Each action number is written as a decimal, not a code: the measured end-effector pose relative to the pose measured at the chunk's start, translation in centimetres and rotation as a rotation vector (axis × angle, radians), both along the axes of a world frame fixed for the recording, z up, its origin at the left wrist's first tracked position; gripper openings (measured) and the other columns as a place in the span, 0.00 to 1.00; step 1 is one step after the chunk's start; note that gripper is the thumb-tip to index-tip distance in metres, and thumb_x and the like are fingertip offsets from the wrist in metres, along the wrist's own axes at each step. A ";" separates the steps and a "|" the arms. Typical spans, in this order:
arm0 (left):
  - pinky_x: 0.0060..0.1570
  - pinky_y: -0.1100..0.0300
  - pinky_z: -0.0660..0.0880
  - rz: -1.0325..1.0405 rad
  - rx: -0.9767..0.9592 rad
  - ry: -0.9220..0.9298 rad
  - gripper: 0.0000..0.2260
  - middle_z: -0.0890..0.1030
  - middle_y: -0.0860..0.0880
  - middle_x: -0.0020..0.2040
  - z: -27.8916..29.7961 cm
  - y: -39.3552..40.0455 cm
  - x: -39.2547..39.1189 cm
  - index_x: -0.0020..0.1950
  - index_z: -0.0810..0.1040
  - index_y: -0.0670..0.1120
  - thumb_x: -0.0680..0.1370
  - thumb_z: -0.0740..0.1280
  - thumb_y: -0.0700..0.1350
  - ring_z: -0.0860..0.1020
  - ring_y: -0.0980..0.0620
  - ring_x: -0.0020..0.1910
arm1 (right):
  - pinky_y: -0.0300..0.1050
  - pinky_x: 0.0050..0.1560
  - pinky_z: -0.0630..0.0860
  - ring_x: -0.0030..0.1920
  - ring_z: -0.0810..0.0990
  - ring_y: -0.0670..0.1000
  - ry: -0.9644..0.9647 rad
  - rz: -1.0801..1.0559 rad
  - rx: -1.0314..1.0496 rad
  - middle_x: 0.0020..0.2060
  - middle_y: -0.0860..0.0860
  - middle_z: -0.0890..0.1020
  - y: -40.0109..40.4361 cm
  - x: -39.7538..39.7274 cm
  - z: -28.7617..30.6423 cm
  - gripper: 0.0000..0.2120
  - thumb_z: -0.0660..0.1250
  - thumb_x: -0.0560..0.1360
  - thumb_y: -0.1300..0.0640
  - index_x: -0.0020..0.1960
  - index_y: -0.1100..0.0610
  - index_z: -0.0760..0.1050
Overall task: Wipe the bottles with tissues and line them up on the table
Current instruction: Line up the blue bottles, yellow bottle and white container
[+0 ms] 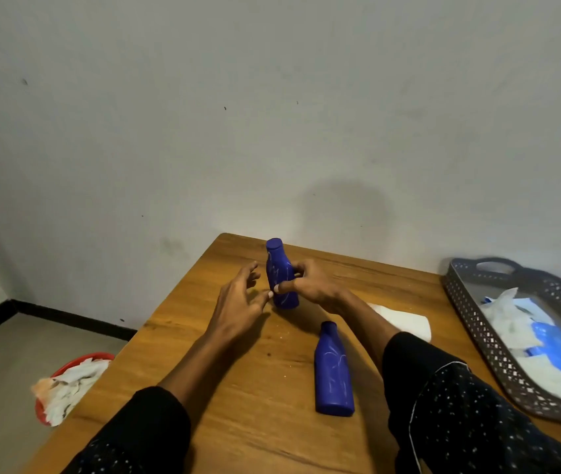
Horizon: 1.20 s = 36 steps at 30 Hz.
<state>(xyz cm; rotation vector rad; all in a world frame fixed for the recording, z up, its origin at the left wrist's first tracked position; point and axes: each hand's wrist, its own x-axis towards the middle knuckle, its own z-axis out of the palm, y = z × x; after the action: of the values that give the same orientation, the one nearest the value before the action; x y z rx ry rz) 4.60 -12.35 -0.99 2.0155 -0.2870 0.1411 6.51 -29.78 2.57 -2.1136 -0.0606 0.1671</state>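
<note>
Two dark blue bottles stand upright on the wooden table [204,388]. The far bottle [279,268] is near the table's back edge, and my right hand [310,285] wraps its lower body from the right, thumb across the front. My left hand [241,299] hovers just left of that bottle with fingers spread, holding nothing, its thumb tip almost meeting my right thumb. The near bottle [334,371] stands alone closer to me, between my forearms. A white folded tissue [405,321] lies flat on the table behind my right forearm.
A grey perforated tray [470,323] at the table's right edge holds a blue tissue pack and loose white tissues. A red bin [67,388] full of crumpled tissues stands on the floor to the left. A wall runs close behind the table.
</note>
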 end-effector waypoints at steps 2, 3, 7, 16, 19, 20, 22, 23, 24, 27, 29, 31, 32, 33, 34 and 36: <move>0.58 0.59 0.72 -0.019 0.015 -0.006 0.32 0.72 0.46 0.72 -0.1 -0.9 0.3 0.78 0.60 0.52 0.77 0.70 0.42 0.73 0.50 0.68 | 0.50 0.60 0.76 0.56 0.81 0.55 -0.019 -0.024 0.015 0.53 0.57 0.82 -0.9 0.1 -0.2 0.16 0.74 0.72 0.61 0.59 0.62 0.77; 0.57 0.61 0.72 -0.027 0.020 -0.004 0.32 0.72 0.46 0.72 -0.3 -1.4 0.4 0.78 0.60 0.52 0.77 0.70 0.42 0.73 0.50 0.68 | 0.49 0.60 0.76 0.56 0.81 0.55 -0.034 -0.035 0.026 0.52 0.56 0.82 -1.3 0.1 -0.3 0.15 0.74 0.72 0.62 0.58 0.61 0.77; 0.54 0.66 0.72 -0.044 0.008 0.017 0.32 0.69 0.48 0.74 -1.1 -2.4 0.0 0.78 0.59 0.54 0.78 0.68 0.41 0.72 0.51 0.69 | 0.50 0.59 0.78 0.54 0.81 0.53 -0.059 -0.036 0.030 0.48 0.51 0.82 -2.0 0.2 -1.0 0.13 0.74 0.72 0.63 0.54 0.56 0.76; 0.60 0.58 0.72 -0.044 0.045 0.033 0.33 0.68 0.49 0.75 -1.4 -2.4 -0.5 0.78 0.59 0.52 0.77 0.69 0.40 0.71 0.50 0.71 | 0.51 0.60 0.79 0.54 0.81 0.53 -0.054 -0.033 -0.033 0.53 0.53 0.81 -2.0 -0.1 -1.7 0.20 0.76 0.71 0.59 0.59 0.57 0.72; 0.60 0.59 0.73 -0.051 0.056 0.025 0.33 0.69 0.49 0.74 -1.6 -2.1 -0.5 0.78 0.58 0.53 0.77 0.69 0.40 0.71 0.50 0.70 | 0.49 0.58 0.79 0.54 0.82 0.53 -0.031 0.009 -0.020 0.52 0.53 0.81 -1.7 -0.3 -1.3 0.19 0.75 0.71 0.61 0.59 0.58 0.73; 0.61 0.57 0.73 -0.053 0.056 0.024 0.34 0.69 0.49 0.74 -1.6 -2.1 -0.6 0.78 0.58 0.54 0.76 0.70 0.41 0.71 0.51 0.70 | 0.48 0.57 0.79 0.54 0.82 0.52 -0.028 0.029 -0.028 0.51 0.53 0.82 -1.6 -0.4 -1.3 0.19 0.75 0.71 0.62 0.59 0.59 0.74; 0.62 0.54 0.73 -0.055 0.052 0.027 0.34 0.70 0.50 0.74 -1.8 -2.0 -0.9 0.77 0.59 0.55 0.76 0.70 0.43 0.71 0.51 0.70 | 0.46 0.56 0.79 0.53 0.82 0.51 -0.023 0.059 -0.056 0.50 0.52 0.82 -1.3 -0.6 -1.3 0.19 0.75 0.71 0.61 0.60 0.59 0.76; 0.62 0.54 0.73 -0.058 0.052 0.031 0.33 0.70 0.50 0.73 -1.8 -2.0 -1.0 0.77 0.59 0.55 0.76 0.71 0.43 0.72 0.51 0.70 | 0.46 0.56 0.79 0.53 0.82 0.51 -0.026 0.068 -0.067 0.50 0.52 0.82 -1.2 -0.7 -1.3 0.20 0.75 0.71 0.61 0.60 0.59 0.76; 0.62 0.54 0.73 -0.058 0.053 0.033 0.34 0.70 0.49 0.73 -1.8 -2.0 -1.1 0.77 0.59 0.55 0.75 0.71 0.43 0.72 0.50 0.70 | 0.46 0.56 0.80 0.53 0.82 0.52 -0.032 0.070 -0.075 0.51 0.53 0.82 -1.3 -0.8 -1.4 0.21 0.75 0.70 0.61 0.61 0.59 0.75; 0.62 0.52 0.73 -0.047 0.063 0.048 0.35 0.69 0.48 0.74 -1.7 -2.1 -1.1 0.77 0.58 0.55 0.75 0.72 0.44 0.71 0.50 0.70 | 0.49 0.57 0.80 0.52 0.83 0.52 -0.035 0.070 -0.107 0.50 0.54 0.83 -1.4 -0.9 -1.5 0.21 0.76 0.70 0.61 0.61 0.60 0.75; 0.61 0.54 0.72 -0.051 0.056 0.054 0.35 0.69 0.48 0.74 -1.5 -2.1 -1.1 0.77 0.59 0.55 0.75 0.72 0.43 0.71 0.49 0.70 | 0.52 0.59 0.79 0.52 0.83 0.52 -0.027 0.061 -0.133 0.50 0.54 0.83 -1.5 -0.9 -1.7 0.20 0.76 0.70 0.60 0.60 0.60 0.77; 0.61 0.53 0.72 -0.064 0.051 0.048 0.34 0.70 0.48 0.74 -1.5 -2.1 -1.2 0.76 0.60 0.55 0.75 0.72 0.42 0.71 0.49 0.70 | 0.54 0.61 0.78 0.53 0.82 0.52 -0.022 0.056 -0.139 0.52 0.54 0.83 -1.6 -0.9 -1.8 0.21 0.76 0.69 0.59 0.60 0.59 0.77; 0.62 0.52 0.73 -0.070 0.053 0.045 0.33 0.71 0.48 0.73 -1.4 -2.2 -1.3 0.76 0.61 0.55 0.75 0.72 0.42 0.71 0.49 0.70 | 0.55 0.61 0.78 0.54 0.82 0.52 -0.020 0.053 -0.136 0.52 0.54 0.83 -1.6 -1.0 -1.9 0.21 0.76 0.69 0.59 0.61 0.59 0.77; 0.63 0.50 0.73 -0.073 0.053 0.045 0.33 0.71 0.48 0.73 -1.4 -2.3 -1.3 0.76 0.61 0.55 0.75 0.72 0.42 0.71 0.49 0.70 | 0.55 0.62 0.78 0.54 0.82 0.52 -0.018 0.049 -0.134 0.53 0.54 0.83 -1.6 -1.1 -1.9 0.22 0.76 0.69 0.60 0.61 0.59 0.77; 0.63 0.50 0.73 -0.072 0.054 0.049 0.34 0.71 0.48 0.73 -1.4 -2.3 -1.3 0.76 0.61 0.55 0.75 0.72 0.42 0.71 0.48 0.70 | 0.55 0.62 0.78 0.55 0.82 0.52 -0.016 0.049 -0.133 0.54 0.54 0.83 -1.6 -1.2 -1.8 0.23 0.77 0.69 0.60 0.62 0.59 0.76; 0.63 0.50 0.73 -0.074 0.048 0.060 0.34 0.71 0.48 0.73 -1.4 -2.4 -1.5 0.76 0.61 0.54 0.74 0.73 0.42 0.71 0.48 0.71 | 0.54 0.63 0.77 0.57 0.81 0.53 -0.010 0.060 -0.153 0.57 0.55 0.81 -1.8 -1.5 -1.4 0.26 0.76 0.69 0.62 0.65 0.59 0.74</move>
<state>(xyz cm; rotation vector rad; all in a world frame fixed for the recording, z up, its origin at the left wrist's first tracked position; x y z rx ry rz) 3.14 -14.72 -2.39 2.0495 -0.3294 0.0277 4.97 -31.55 1.19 -2.2663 -0.1204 0.2019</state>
